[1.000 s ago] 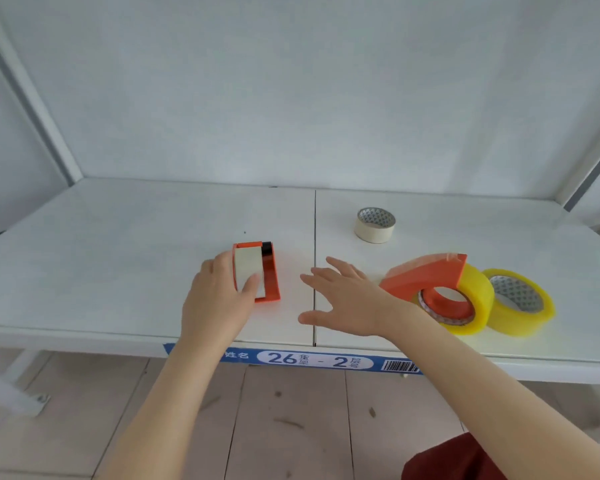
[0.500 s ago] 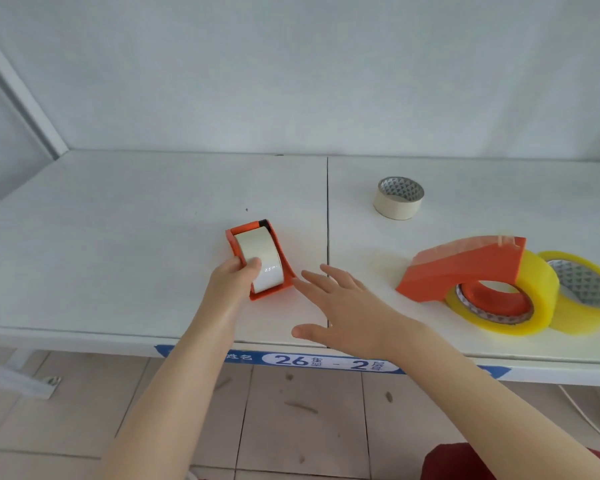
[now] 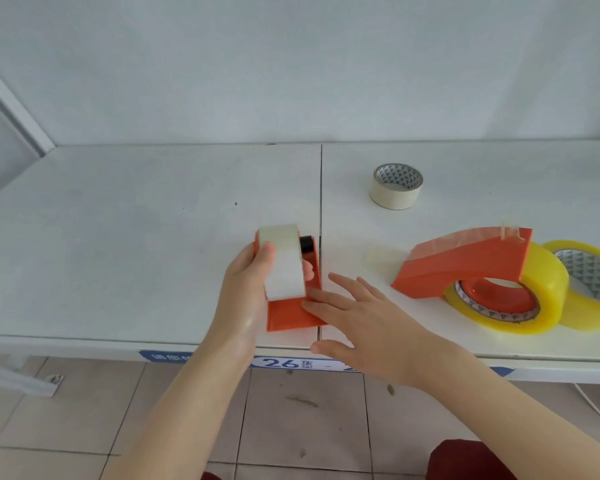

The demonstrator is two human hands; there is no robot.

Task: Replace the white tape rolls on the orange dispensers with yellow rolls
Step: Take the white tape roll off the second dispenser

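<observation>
left hand grips the white-roll dispenser

the left hand point(image 3: 245, 289) grasps an orange dispenser point(image 3: 291, 306) loaded with a white tape roll point(image 3: 284, 261), at the desk point(image 3: 118, 237) front edge. the right hand point(image 3: 364, 327) is released, fingers spread, touching the dispenser's side. a blue edge label point(image 3: 284, 362) reads "26". to the right lie a second orange dispenser point(image 3: 465, 265) holding a yellow roll point(image 3: 544, 292), a spare yellow roll point(image 3: 596, 289) beside it, and a loose white roll point(image 3: 395, 187) farther back.

Two tape dispensers and two loose rolls on a shelf

The near dispenser point(image 3: 293, 306) sits at the shelf point(image 3: 118, 237) front edge by its middle seam; right of it lies a second dispenser point(image 3: 465, 268) with a loose roll point(image 3: 593, 289) touching its right side, and another roll point(image 3: 396, 186) farther back.
</observation>
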